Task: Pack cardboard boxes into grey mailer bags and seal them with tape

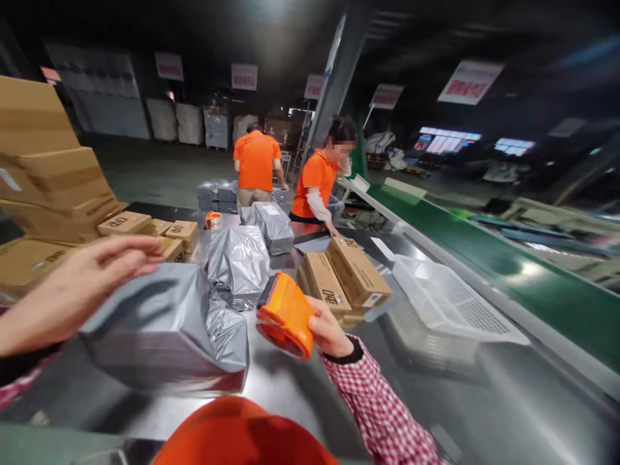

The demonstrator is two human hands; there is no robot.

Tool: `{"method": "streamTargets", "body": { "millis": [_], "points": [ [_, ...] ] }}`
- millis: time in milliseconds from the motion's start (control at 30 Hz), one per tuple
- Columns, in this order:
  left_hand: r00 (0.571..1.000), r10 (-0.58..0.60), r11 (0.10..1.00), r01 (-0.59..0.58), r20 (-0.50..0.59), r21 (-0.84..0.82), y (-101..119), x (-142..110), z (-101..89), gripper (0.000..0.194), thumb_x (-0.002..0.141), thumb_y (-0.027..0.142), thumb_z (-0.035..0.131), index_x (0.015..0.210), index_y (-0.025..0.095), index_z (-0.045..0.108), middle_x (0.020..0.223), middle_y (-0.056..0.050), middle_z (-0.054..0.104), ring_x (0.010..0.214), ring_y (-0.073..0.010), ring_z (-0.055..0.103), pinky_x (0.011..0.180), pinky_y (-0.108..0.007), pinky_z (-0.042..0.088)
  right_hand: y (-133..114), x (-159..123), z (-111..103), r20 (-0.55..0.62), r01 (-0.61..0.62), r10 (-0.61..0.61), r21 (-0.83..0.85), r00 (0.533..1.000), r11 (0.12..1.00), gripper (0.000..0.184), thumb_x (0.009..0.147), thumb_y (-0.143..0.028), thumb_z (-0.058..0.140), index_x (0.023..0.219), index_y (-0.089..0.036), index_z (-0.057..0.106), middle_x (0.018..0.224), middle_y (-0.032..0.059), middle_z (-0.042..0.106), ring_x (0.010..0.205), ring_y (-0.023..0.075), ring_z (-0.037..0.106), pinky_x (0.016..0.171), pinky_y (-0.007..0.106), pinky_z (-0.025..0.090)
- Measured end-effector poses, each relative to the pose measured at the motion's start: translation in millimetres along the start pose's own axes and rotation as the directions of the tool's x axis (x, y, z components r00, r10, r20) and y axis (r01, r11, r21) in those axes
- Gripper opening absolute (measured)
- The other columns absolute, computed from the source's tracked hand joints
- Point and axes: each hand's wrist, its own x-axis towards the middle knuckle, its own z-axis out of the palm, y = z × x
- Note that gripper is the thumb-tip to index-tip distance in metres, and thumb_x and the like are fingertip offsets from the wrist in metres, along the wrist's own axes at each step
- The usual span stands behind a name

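My right hand is closed round an orange tape dispenser, held just above the metal table. My left hand hovers over a grey plastic-wrapped parcel lying in front of me, its fingers stretched out and holding nothing. Behind the dispenser lies a pile of brown cartons. More grey wrapped parcels stand further back on the table.
A white plastic crate sits to the right, beside a green conveyor belt. Stacked cardboard boxes rise at the left. Two people in orange shirts work at the far end, near another tape dispenser.
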Motion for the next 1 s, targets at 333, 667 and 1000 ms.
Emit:
{"method": "streamTargets", "body": {
  "millis": [333,667,1000],
  "points": [
    [0.811,-0.064,0.697,0.453,0.582,-0.555,16,-34,80.7,0.053,0.06,0.048,0.097,0.087,0.01,0.073,0.078,-0.003,0.067,0.068,-0.0093,0.061,0.068,-0.021,0.049,-55,20,44,0.284,0.217,-0.123,-0.331,0.951,0.918,0.058,0.086,-0.071,0.061,0.095,-0.014,0.071,0.071,0.0044,0.06,0.059,0.0132,0.047,0.055,0.026,0.041],
    [0.828,-0.114,0.612,0.494,0.549,-0.618,-12,-30,64.6,0.06,0.061,0.051,0.095,0.093,0.007,0.069,0.088,-0.008,0.068,0.075,-0.0111,0.064,0.073,-0.023,0.052,-65,39,69,0.323,0.142,-0.033,-0.319,0.946,0.937,0.057,0.086,-0.07,0.062,0.101,-0.015,0.068,0.085,0.0082,0.067,0.069,0.0157,0.056,0.063,0.026,0.048],
    [0.973,-0.207,0.91,0.23,0.101,-0.346,-17,25,-26.7,0.057,0.05,0.045,0.097,0.078,0.01,0.062,0.065,0.004,0.06,0.058,-0.0069,0.056,0.062,-0.02,0.051,-89,104,81,0.273,0.005,0.079,-0.294,0.959,0.956,0.084,0.07,-0.057,0.086,0.141,-0.022,0.057,0.107,0.004,0.071,0.082,0.015,0.066,0.073,0.026,0.057]
  ]
}}
